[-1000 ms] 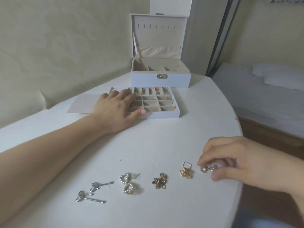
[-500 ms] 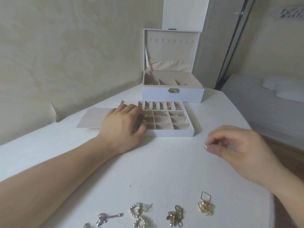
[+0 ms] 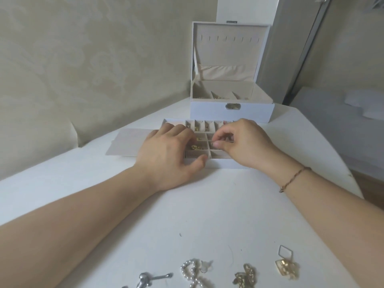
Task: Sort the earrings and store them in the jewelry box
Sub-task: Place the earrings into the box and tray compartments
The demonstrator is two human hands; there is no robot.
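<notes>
**Pinch poised over the tray's middle cells**

Along the frame's bottom edge, loose earrings [image 3: 245,276] wait on my bench [image 3: 207,204]. Mid-frame, my left hand [image 3: 166,154] rests relaxed on the divided tray [image 3: 220,164]; my right hand [image 3: 243,142] pinches something tiny, unidentifiable, directly above a centre cell. The jewelry box [image 3: 230,110] stands open beyond.

White table [image 3: 207,204] carries everything. Divided tray [image 3: 216,163] under both hands, left hand [image 3: 168,154] resting on its left part, right hand [image 3: 241,142] over its middle. Flat beige insert [image 3: 126,142] left of left hand. Open jewelry box [image 3: 231,110] beyond hands. Nearer than hands, along near edge: silver earrings [image 3: 153,278], pearl earrings [image 3: 192,271], gold chain earrings [image 3: 245,276], gold square earrings [image 3: 286,263]
</notes>
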